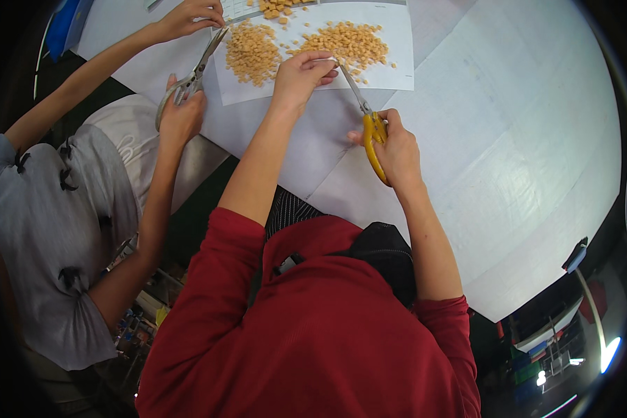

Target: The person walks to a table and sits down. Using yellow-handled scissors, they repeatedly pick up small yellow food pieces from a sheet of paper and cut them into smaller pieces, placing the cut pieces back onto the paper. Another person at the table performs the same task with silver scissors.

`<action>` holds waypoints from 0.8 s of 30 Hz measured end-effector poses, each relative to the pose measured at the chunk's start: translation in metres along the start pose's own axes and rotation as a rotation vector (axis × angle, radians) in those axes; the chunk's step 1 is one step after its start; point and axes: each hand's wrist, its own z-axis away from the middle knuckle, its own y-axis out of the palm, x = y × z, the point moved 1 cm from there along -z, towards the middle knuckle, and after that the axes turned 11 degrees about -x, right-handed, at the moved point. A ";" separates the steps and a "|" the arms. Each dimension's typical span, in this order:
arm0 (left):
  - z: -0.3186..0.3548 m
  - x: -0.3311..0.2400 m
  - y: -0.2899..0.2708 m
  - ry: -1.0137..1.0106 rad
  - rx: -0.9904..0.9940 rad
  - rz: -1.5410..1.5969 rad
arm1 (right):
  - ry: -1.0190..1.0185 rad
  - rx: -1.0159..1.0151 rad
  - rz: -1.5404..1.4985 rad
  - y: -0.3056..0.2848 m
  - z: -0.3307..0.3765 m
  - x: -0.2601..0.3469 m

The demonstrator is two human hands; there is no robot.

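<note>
My right hand (395,148) grips a pair of scissors (376,138) with yellow handles, its blades pointing up and left. Their tips reach the fingertips of my left hand (299,80), which are pinched together over the paper's near edge. Whatever small piece lies in that pinch is mostly hidden. Just beyond my hands, a loose pile of small tan pieces (348,43) is spread on a white sheet of paper (400,70). A second pile of such pieces (251,53) lies to its left on the same sheet.
On my left a co-worker in a grey top (63,230) holds metal scissors (197,72) close to the left pile. Larger tan chunks (277,7) sit at the far edge. The white-covered table (529,153) stretches right. A blue bin (68,26) stands far left.
</note>
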 end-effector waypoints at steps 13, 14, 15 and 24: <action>0.005 0.013 0.030 0.714 -0.177 -0.846 | 0.184 -0.036 -0.068 -0.019 -0.014 -0.004; 0.007 0.013 0.030 0.756 -0.189 -0.886 | 0.186 -0.031 -0.080 -0.019 -0.012 -0.004; 0.008 0.013 0.031 0.799 -0.201 -0.926 | 0.188 -0.027 -0.093 -0.019 -0.011 -0.004; 0.013 0.016 0.027 0.459 -0.165 -0.471 | 0.111 -0.084 -0.122 -0.012 0.006 -0.004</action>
